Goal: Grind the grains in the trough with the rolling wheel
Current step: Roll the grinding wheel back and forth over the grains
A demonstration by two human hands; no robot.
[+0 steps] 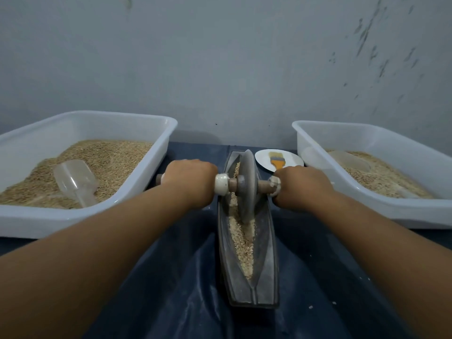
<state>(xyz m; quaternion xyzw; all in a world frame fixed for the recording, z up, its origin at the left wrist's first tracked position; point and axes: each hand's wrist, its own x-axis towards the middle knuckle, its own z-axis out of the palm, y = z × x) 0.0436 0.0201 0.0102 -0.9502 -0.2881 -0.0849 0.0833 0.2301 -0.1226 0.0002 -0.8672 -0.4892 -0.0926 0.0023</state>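
Nearest the camera, the blunt end of the trough (247,277) rests on a wrinkled dark blue cloth (171,289) dusted with pale flecks; the trough is a long, narrow, boat-shaped channel of dull grey metal or stone with sloping inner walls that meet in a V. Along its groove lie the grains (241,245), pale beige and already broken into coarse bits in the near half, so the grinding looks well under way, yet the pieces are still gritty rather than powdery, and many more passes seem needed. Farther along, the rolling wheel (245,187) stands upright in the groove, a thin grey disc with a tapered edge pressing into the grain around the middle of the trough. A wooden axle (263,185) runs through its hub, with whitish wrapped collars on each side. The left hand (189,179) curls fully round the left handle, and the right hand (302,185) likewise wraps round the right handle, both clasping firmly with knuckles up. Beyond the wheel, more grain shows at the far tip. To the left sits a white plastic tub (137,192) of whole tan grain with a clear scoop (75,179) half buried; to the right a second tub (318,192) holds paler, finer-looking meal. Between them at the back, a small white plate (288,159) carries an orange-handled brush (276,160), against a matte grey wall (220,69)
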